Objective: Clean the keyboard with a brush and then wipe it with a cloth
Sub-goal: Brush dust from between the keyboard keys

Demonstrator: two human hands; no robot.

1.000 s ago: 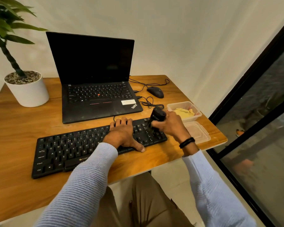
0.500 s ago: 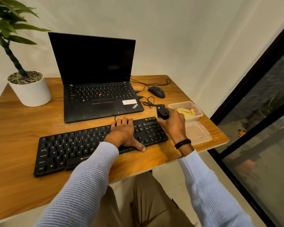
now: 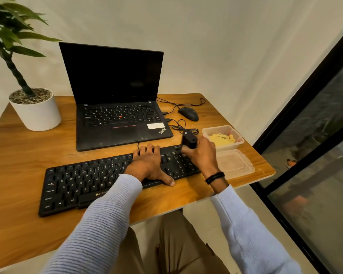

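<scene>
A black external keyboard [image 3: 83,182] lies slanted across the front of the wooden desk [image 3: 24,159]. My left hand [image 3: 150,165] rests on its right half, fingers over the far edge and thumb at the near edge. My right hand [image 3: 201,155] grips a black brush [image 3: 189,139] above the keyboard's far right corner; its bristles are hidden behind my fingers. A yellow cloth [image 3: 222,139] lies crumpled in a clear plastic tub [image 3: 239,142] just right of the brush.
An open black laptop [image 3: 117,107] stands behind the keyboard, with a black mouse [image 3: 188,114] and coiled cables to its right. The tub's lid [image 3: 234,165] lies at the desk's right edge. A potted plant [image 3: 35,109] stands far left. A dark glass door [image 3: 315,155] is on the right.
My right hand has carried the brush from the number pad up to the keyboard's far right corner. My left hand has stayed on the keyboard.
</scene>
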